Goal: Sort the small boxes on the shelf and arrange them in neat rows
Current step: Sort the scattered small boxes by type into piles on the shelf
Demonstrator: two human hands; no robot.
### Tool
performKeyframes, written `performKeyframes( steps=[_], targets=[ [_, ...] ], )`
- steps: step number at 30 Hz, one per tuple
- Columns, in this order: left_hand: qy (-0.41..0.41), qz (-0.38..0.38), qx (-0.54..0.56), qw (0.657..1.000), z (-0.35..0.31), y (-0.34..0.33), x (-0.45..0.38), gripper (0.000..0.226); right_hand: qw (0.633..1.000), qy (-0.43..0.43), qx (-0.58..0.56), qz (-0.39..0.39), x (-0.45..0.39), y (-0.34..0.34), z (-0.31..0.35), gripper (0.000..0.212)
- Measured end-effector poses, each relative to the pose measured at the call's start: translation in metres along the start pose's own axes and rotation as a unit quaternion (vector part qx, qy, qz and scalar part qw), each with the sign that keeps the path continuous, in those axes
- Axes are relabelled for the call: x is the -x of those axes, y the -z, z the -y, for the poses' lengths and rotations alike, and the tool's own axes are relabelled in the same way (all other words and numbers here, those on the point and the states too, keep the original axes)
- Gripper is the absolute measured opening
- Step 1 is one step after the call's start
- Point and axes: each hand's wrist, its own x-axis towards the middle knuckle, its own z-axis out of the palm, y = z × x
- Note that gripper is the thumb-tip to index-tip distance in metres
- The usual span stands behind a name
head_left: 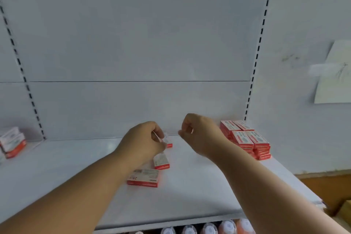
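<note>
Small red-and-white boxes lie on the white shelf (199,186). My left hand (144,142) hovers over the shelf's middle, its fingers curled round a small box (157,136) of which only a white edge shows. Another box (169,141) sits just behind that hand. Two loose boxes lie below it, one tilted (161,161) and one flat (143,177). My right hand (201,133) is raised beside the left with curled fingers, and I see nothing in it. To its right stands a neat stack of boxes (247,138) against the back wall.
More boxes (12,141) are piled on the neighbouring shelf bay at far left. Bottle caps (209,228) show on the shelf below the front edge. Slotted uprights (254,66) frame the bay. A paper sheet (334,74) hangs on the right wall.
</note>
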Motion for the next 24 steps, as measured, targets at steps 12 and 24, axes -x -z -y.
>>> performKeyframes(
  steps=[12,24],
  targets=[
    [-0.02,0.074,-0.036,0.996,0.076,0.023,-0.019,0.009,0.97,-0.159,0.149,0.113,-0.001,-0.063,0.065,0.033],
    [0.152,0.033,0.529,0.834,0.105,0.033,-0.028,0.01,0.983,-0.168,0.064,-0.029,-0.033,-0.071,0.063,0.024]
  ],
)
